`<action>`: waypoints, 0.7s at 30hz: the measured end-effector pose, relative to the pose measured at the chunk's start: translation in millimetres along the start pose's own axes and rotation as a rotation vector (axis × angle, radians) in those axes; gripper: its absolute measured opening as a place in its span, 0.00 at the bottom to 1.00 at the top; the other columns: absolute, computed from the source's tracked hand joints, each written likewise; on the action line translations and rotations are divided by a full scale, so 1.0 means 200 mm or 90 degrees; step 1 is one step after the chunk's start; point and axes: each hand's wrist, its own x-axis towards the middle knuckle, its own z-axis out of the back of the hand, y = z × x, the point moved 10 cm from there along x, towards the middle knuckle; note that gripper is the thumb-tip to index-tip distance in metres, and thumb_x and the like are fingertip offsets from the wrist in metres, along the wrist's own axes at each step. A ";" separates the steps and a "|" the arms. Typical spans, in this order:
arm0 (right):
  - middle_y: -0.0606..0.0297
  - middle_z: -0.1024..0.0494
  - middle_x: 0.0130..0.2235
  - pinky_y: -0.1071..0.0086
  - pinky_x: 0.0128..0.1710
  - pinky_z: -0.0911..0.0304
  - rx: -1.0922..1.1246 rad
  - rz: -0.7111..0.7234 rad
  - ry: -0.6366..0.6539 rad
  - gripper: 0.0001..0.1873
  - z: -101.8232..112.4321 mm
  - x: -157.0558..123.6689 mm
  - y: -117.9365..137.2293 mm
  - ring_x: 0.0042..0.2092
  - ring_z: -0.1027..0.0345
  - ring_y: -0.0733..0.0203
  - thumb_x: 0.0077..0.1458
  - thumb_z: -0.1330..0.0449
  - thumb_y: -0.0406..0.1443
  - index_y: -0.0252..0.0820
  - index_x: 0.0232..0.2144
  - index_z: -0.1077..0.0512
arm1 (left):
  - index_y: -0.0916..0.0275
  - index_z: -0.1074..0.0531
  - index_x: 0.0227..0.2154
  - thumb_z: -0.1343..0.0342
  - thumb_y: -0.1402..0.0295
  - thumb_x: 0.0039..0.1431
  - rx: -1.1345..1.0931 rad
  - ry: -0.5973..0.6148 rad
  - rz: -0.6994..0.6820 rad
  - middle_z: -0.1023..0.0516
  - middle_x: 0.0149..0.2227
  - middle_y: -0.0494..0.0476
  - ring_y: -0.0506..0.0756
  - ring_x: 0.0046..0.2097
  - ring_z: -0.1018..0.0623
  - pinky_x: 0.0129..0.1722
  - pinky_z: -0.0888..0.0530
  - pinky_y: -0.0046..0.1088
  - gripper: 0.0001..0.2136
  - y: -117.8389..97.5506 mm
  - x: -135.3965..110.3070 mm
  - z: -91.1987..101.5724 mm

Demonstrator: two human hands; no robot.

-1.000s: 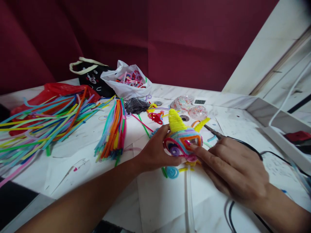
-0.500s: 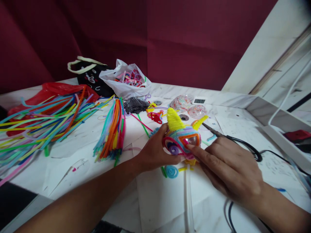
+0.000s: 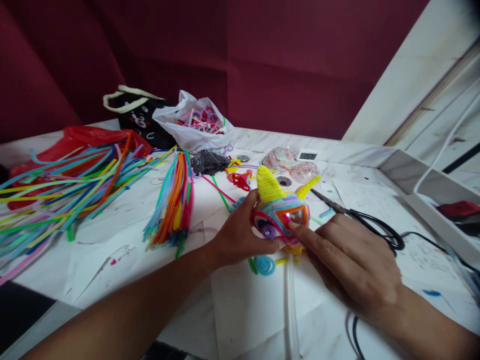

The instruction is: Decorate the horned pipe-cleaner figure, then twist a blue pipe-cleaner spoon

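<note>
Left hand (image 3: 236,234) fingers hold the horned figure (image 3: 278,212); right hand (image 3: 354,257) touches it, grip unclear; pressing hard could dent it.

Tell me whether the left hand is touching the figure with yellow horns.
Touching: the head view shows the left hand curved around the left side of the yellow-horned figure, with no gap showing where they meet.

Live from my end: L arm (image 3: 123,310) slants up from bottom L, L hand (image 3: 236,235) cupped in a grip, thumb (image 3: 267,245) nearest cam. Over R, my R arm (image 3: 435,317) angles up, R hand (image 3: 360,255) back-up, index finger (image 3: 313,240) stretched L, other fingers (image 3: 323,272) bent, partly hidden. Hands v. near each other.
</note>
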 end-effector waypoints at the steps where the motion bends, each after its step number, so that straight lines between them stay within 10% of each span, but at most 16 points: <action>1: 0.63 0.31 0.26 0.65 0.26 0.44 0.000 0.001 0.005 0.20 0.00 0.00 0.00 0.28 0.40 0.60 0.54 0.40 0.22 0.29 0.50 0.29 | 0.59 0.38 0.49 0.32 0.71 0.41 0.005 -0.002 -0.001 0.24 0.49 0.57 0.59 0.48 0.22 0.46 0.25 0.31 0.30 0.00 0.00 0.00; 21: 0.60 0.30 0.27 0.64 0.27 0.47 -0.037 0.041 0.037 0.17 -0.04 -0.01 0.04 0.30 0.44 0.59 0.57 0.42 0.25 0.22 0.50 0.30 | 0.60 0.35 0.53 0.44 0.60 0.60 -0.110 0.043 0.012 0.28 0.57 0.59 0.60 0.58 0.29 0.58 0.32 0.38 0.20 -0.01 -0.02 -0.02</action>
